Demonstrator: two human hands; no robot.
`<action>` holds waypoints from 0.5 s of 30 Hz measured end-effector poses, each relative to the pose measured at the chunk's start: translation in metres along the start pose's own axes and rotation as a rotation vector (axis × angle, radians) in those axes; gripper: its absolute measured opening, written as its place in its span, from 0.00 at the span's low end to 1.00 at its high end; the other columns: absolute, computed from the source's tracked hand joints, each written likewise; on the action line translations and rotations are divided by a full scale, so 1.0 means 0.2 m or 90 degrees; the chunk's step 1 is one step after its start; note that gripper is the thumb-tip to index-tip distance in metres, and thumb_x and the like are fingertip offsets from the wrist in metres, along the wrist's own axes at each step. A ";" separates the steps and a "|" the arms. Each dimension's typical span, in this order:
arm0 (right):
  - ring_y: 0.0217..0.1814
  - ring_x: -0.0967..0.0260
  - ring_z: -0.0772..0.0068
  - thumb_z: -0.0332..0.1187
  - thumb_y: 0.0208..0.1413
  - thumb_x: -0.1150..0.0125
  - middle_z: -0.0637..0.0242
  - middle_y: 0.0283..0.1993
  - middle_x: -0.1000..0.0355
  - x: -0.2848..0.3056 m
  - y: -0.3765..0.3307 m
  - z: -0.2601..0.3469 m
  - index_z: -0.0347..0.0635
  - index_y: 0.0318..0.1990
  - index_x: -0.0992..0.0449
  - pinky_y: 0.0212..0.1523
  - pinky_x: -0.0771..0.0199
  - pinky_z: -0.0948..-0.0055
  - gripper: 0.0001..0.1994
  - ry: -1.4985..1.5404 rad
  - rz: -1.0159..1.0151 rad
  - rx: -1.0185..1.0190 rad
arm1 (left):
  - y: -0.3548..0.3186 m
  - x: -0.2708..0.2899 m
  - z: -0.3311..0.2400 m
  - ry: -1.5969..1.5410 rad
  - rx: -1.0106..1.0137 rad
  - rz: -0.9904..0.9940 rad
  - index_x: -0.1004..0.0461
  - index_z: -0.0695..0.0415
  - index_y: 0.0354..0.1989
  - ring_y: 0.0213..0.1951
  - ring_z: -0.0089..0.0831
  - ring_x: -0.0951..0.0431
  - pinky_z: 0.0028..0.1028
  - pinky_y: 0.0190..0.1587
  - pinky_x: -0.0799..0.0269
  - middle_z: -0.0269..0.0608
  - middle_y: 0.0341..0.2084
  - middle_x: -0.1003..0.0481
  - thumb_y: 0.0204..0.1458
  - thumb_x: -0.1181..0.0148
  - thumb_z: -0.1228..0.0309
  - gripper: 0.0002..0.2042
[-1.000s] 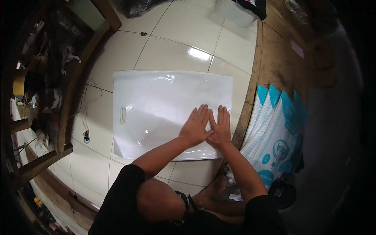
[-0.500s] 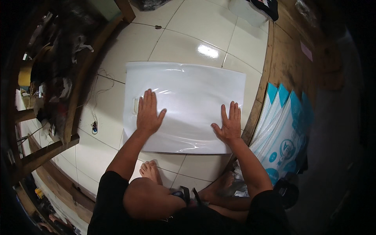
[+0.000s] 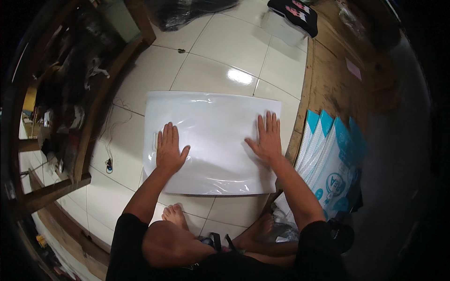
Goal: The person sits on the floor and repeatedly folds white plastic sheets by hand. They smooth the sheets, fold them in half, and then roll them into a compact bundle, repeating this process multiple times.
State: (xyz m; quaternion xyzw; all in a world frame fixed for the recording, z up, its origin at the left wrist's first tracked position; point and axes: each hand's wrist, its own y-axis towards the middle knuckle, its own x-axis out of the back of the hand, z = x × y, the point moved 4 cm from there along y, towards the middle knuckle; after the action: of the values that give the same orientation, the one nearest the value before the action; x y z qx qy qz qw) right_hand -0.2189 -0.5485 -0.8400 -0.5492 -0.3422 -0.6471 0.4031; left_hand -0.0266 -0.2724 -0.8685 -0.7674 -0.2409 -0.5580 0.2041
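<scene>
A large white glossy plastic package (image 3: 213,136), flat and rectangular, lies on the tiled floor in front of me. Near its left edge is an oval cut-out, partly covered by my left hand (image 3: 171,149). That hand rests flat on the plastic, fingers extended and thumb apart. My right hand (image 3: 267,140) lies on the right part of the package, its fingers spread and pointing away from me. Neither hand grips anything. Shiny wrinkles run along the package's near and far edges.
To the right, several white-and-turquoise plastic bags (image 3: 328,164) lean by a wooden platform (image 3: 323,70). A wooden rack (image 3: 105,103) stands at left, with a thin cord (image 3: 108,164) beside it. A pale box (image 3: 283,27) and dark plastic wrap (image 3: 187,13) are at the far side.
My right hand has slid farther away across the package and slightly inward. My left hand stays flat near the cut-out. The whole view has shifted a little.
</scene>
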 end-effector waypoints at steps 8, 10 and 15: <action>0.76 0.68 0.31 0.64 0.53 0.45 0.32 0.73 0.60 -0.12 0.21 -0.15 0.34 0.70 0.48 0.74 0.68 0.43 0.48 0.004 0.040 0.024 | 0.01 -0.01 0.00 0.024 0.024 0.072 0.54 0.71 0.69 0.73 0.51 0.60 0.49 0.72 0.68 0.61 0.71 0.56 0.55 0.44 0.55 0.41; 0.76 0.69 0.29 0.63 0.52 0.44 0.31 0.72 0.61 -0.12 0.21 -0.15 0.33 0.70 0.48 0.73 0.68 0.41 0.48 0.024 0.048 0.028 | 0.01 -0.01 0.00 0.032 0.032 0.083 0.54 0.71 0.69 0.73 0.51 0.61 0.49 0.72 0.68 0.61 0.71 0.56 0.54 0.43 0.56 0.42; 0.75 0.69 0.27 0.66 0.51 0.46 0.30 0.72 0.60 -0.09 0.24 -0.15 0.35 0.69 0.45 0.72 0.66 0.38 0.48 0.063 0.047 0.043 | 0.01 -0.01 0.00 0.006 0.050 0.112 0.57 0.71 0.69 0.73 0.56 0.62 0.51 0.72 0.69 0.64 0.71 0.59 0.51 0.41 0.60 0.43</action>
State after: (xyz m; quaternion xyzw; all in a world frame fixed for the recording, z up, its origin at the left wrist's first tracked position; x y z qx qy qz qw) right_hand -0.1871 -0.5935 -0.8625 -0.5149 -0.3228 -0.6463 0.4615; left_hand -0.0255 -0.2737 -0.8700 -0.7744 -0.1935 -0.5318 0.2831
